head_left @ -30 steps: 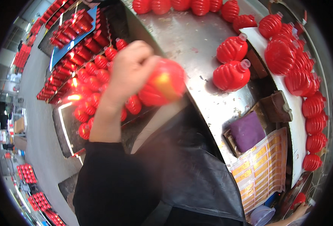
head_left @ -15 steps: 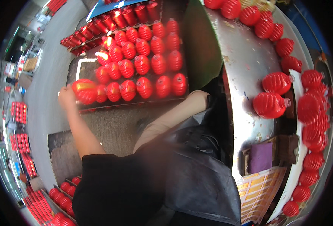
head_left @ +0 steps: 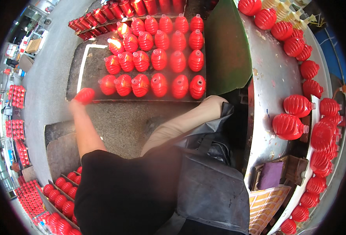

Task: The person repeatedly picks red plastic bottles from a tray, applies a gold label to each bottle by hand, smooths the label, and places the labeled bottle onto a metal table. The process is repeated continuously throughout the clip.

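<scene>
Nearest to the person, at the lower left, a rack of red bottles (head_left: 61,201) sits by the black sleeve (head_left: 122,188), and a dark apron (head_left: 212,184) hangs over the bent knee on the right. Farther out on the left, the left hand (head_left: 76,105) reaches down to the floor, wrapped around a red ribbed bottle (head_left: 85,95); the fingers are blurred, so I cannot tell how firmly they close on it. That bottle hangs at the near left corner of a dark tray (head_left: 91,62), just beside the end bottle of the nearest row (head_left: 108,84).

The right hand is not visible, so its state cannot be told.

Several risks follow. The held bottle could knock the end bottle, and since the rows (head_left: 157,58) stand packed close together, one tipping could topple its neighbours. Set down half off the tray's edge, it would likely lean and roll onto the concrete floor (head_left: 118,121). A one-handed stretch this low also makes a loose grip likely.

Far right, more bottles lie on their sides on the curved metal table (head_left: 274,70), near its rim, where a nudge could send them rolling.
</scene>
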The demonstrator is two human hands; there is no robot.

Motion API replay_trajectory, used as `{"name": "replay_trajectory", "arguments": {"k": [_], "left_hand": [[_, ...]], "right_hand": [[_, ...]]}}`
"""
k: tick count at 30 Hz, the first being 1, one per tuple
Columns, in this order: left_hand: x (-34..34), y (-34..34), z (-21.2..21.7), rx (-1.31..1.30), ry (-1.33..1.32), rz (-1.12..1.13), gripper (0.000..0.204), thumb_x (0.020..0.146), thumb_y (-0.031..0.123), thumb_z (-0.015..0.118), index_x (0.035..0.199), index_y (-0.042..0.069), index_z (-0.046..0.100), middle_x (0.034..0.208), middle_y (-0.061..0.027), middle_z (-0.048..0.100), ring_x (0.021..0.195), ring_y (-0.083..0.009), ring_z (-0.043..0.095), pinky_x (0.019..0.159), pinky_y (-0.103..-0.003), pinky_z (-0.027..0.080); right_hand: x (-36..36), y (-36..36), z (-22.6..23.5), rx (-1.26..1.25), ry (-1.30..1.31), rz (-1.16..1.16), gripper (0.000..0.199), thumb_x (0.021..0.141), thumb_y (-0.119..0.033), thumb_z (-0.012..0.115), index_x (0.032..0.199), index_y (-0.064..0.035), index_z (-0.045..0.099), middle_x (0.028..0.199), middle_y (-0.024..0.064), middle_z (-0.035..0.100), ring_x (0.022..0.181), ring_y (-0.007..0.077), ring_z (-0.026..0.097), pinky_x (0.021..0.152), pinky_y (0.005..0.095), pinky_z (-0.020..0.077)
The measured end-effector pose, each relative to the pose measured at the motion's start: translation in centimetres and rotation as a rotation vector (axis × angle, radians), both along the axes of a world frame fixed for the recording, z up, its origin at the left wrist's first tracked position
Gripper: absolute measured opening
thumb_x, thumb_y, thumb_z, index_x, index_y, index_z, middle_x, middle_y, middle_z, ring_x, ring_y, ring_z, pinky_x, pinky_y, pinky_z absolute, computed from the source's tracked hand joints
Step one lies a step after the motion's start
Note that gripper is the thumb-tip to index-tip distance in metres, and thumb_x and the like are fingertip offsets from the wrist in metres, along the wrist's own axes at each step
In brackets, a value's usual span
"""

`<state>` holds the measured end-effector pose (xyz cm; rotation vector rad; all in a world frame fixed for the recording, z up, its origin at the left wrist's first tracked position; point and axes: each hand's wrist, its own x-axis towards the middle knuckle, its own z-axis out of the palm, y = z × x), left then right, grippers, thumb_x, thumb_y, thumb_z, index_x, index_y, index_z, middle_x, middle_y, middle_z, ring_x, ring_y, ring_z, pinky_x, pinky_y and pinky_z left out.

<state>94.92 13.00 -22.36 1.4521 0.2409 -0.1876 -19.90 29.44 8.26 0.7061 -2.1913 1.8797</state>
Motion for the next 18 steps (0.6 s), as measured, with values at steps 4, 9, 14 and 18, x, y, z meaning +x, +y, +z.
{"name": "replay_trajectory", "arguments": {"k": [4, 9, 14, 18], "left_hand": [[-3.9, -2.6, 2.8, -0.049, 0.009, 0.040, 0.011, 0.097, 0.011, 0.048, 0.088, 0.009, 0.054, 0.075, -0.0041, 0.056, 0.050, -0.0169, 0.053, 0.044, -0.033, 0.044], [-2.1, -4.4, 2.1, -0.138, -0.135, -0.106, 0.013, 0.099, 0.012, 0.050, 0.094, 0.005, 0.059, 0.085, -0.0080, 0.062, 0.065, -0.0203, 0.062, 0.061, -0.035, 0.054], [2.9, -8.5, -0.2, -0.072, -0.098, 0.029, 0.024, 0.098, 0.020, 0.058, 0.111, 0.001, 0.067, 0.102, -0.0110, 0.068, 0.088, -0.0227, 0.067, 0.084, -0.036, 0.054], [3.9, -11.6, -1.1, -0.137, 0.023, -0.034, 0.042, 0.102, 0.033, 0.060, 0.128, 0.000, 0.059, 0.122, -0.0148, 0.065, 0.113, -0.0235, 0.062, 0.106, -0.041, 0.046]], "right_hand": [[0.1, 0.1, 0.6, -0.017, -0.010, -0.008, 0.012, 0.095, -0.020, 0.060, 0.093, -0.0089, 0.059, 0.076, 0.0034, 0.060, 0.063, 0.0129, 0.053, 0.053, 0.0288, 0.0429], [0.1, 0.1, 1.8, -0.034, -0.013, -0.020, 0.011, 0.094, -0.020, 0.060, 0.091, -0.0090, 0.058, 0.076, 0.0034, 0.059, 0.062, 0.0130, 0.053, 0.052, 0.0284, 0.0420], [0.5, -0.9, 3.5, -0.044, -0.007, -0.027, 0.011, 0.094, -0.019, 0.059, 0.090, -0.0091, 0.058, 0.075, 0.0033, 0.059, 0.061, 0.0130, 0.052, 0.051, 0.0281, 0.0411], [1.1, -2.0, 5.0, -0.065, -0.014, -0.031, 0.010, 0.094, -0.018, 0.059, 0.089, -0.0092, 0.057, 0.074, 0.0033, 0.058, 0.060, 0.0131, 0.051, 0.050, 0.0278, 0.0404]]}}
